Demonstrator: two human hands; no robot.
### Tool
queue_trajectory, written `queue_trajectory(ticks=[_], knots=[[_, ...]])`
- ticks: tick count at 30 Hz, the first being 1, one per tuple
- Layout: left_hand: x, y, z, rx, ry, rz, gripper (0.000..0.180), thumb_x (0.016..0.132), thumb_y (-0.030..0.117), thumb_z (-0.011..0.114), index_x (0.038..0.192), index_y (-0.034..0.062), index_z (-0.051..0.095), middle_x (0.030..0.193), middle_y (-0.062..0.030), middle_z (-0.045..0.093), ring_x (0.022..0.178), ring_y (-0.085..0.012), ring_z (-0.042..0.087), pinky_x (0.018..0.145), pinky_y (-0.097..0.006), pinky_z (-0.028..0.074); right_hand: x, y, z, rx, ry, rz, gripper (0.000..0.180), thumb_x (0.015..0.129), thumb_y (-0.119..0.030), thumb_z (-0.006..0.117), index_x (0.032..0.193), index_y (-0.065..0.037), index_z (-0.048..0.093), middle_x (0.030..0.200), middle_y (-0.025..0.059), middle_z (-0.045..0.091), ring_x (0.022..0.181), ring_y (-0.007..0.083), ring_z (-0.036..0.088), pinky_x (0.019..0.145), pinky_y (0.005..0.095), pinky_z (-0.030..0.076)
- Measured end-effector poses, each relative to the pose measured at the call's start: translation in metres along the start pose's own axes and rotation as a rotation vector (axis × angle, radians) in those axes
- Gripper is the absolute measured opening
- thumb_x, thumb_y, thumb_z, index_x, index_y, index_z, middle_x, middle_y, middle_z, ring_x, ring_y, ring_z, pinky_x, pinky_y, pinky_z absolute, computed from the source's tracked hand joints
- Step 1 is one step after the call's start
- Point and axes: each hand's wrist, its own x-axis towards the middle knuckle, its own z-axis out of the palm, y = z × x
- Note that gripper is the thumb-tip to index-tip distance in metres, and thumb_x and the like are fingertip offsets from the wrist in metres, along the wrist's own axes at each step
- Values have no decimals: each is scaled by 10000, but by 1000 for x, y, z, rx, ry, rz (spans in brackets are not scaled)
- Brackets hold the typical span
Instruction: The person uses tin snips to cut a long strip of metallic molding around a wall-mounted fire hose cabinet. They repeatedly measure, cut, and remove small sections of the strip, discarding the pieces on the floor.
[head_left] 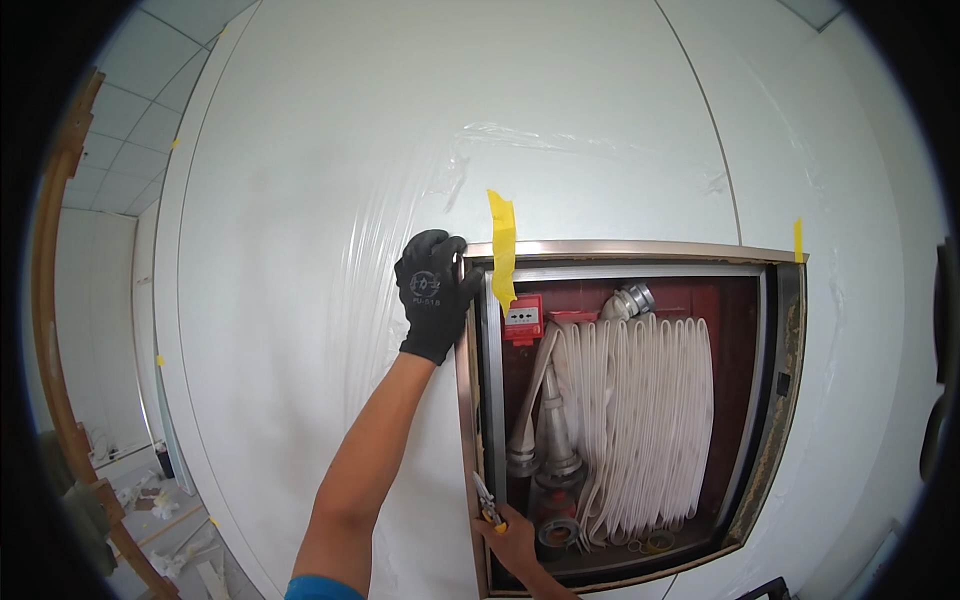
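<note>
My left hand (434,290), in a black glove, is at the upper left corner of the metal frame (620,250) of a hose cabinet set in a white wall. Its fingers curl over the frame's edge. Lower down, beside the frame's left side, my bare right hand (513,545) holds a utility knife (488,502) with a silver body and a yellow part, pointing upward. A yellow tape strip (503,250) hangs across the frame's top edge, just right of my left hand. Inside the cabinet, a white fire hose (650,430) hangs in folds.
The cabinet also holds metal nozzles (556,430), a hose coupling (630,300) and a red call-point box (523,318). Clear plastic film (385,240) clings to the wall. More yellow tape (798,240) marks the right corner. Wooden posts (60,330) and floor debris (150,503) are at left.
</note>
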Motion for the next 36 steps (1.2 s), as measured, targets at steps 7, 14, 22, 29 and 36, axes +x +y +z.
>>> queue_trajectory(ticks=[7,14,22,29,36], knots=[[15,-2,6,-4,64,46,388,674,259,766,988,121,585,1028,-80,561,1042,-300,539,875,-462,412,-1,0,3,49,13,-28,328,829,-273,805,959,-10,660,681,68,569,566,127,527,526,324,428],[22,-10,3,-60,25,87,391,657,298,781,943,110,592,1048,-78,567,1128,-318,539,924,-468,411,-1,-2,-1,21,-34,58,320,830,-238,786,1027,-11,677,790,111,639,664,197,614,622,338,490],[16,-18,7,-85,-8,67,380,678,282,789,969,116,611,1163,-88,568,1266,-331,485,1005,-474,378,1,-8,-4,-12,-92,129,348,828,-248,774,1073,-17,687,851,140,684,724,244,672,677,352,528],[16,-17,5,-97,-27,58,442,652,254,860,987,99,617,1225,-93,555,1287,-342,480,1046,-469,394,2,2,-1,6,-89,127,362,827,-264,771,1075,-15,685,856,143,681,731,259,673,673,360,526],[23,-31,-4,-205,-171,69,505,603,301,898,1005,123,650,1285,-87,560,1351,-359,442,1065,-479,394,2,3,0,9,-72,130,359,833,-260,767,1083,-18,681,838,143,672,718,259,663,664,366,521]])
